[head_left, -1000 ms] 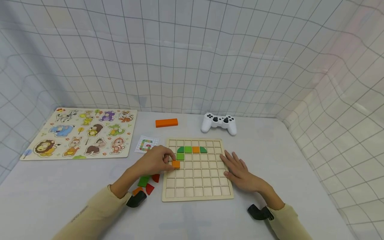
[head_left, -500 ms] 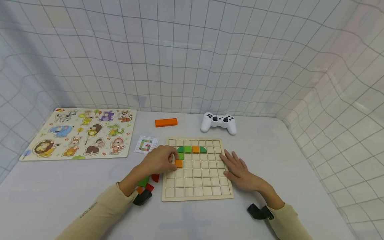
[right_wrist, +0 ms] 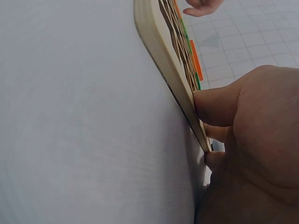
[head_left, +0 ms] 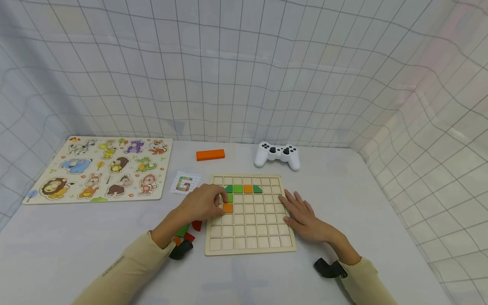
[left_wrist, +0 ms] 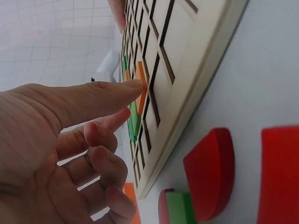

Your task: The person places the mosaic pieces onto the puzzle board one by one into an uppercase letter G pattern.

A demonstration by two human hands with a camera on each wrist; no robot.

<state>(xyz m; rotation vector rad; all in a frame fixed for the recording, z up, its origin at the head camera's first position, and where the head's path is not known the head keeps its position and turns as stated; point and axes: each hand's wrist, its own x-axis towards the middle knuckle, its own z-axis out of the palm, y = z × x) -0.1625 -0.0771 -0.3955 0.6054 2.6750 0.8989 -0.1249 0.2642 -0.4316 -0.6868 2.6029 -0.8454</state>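
My left hand (head_left: 202, 202) has its thumb and index finger at an orange square tile (head_left: 228, 208), which sits in a cell near the left side of the wooden grid board (head_left: 251, 250). In the left wrist view the thumb tip lies against this orange tile (left_wrist: 141, 95), and the other fingers are curled loosely. A green square tile (head_left: 229, 198) is just behind it. Beyond runs a row of a green quarter-round, a green square, an orange square (head_left: 248, 189) and another green quarter-round. My right hand (head_left: 305, 218) rests with spread fingers on the board's right edge.
Red, green and orange pieces lie left of the board, partly under my left wrist, including a red quarter-round (left_wrist: 210, 175). A pattern card (head_left: 185, 183), an animal puzzle board (head_left: 98, 169), an orange bar (head_left: 210, 155) and a white game controller (head_left: 277, 155) stand farther back.
My left hand has moved the orange tile slightly right into the cell in front of the green square. My right hand has stayed on the board's edge.
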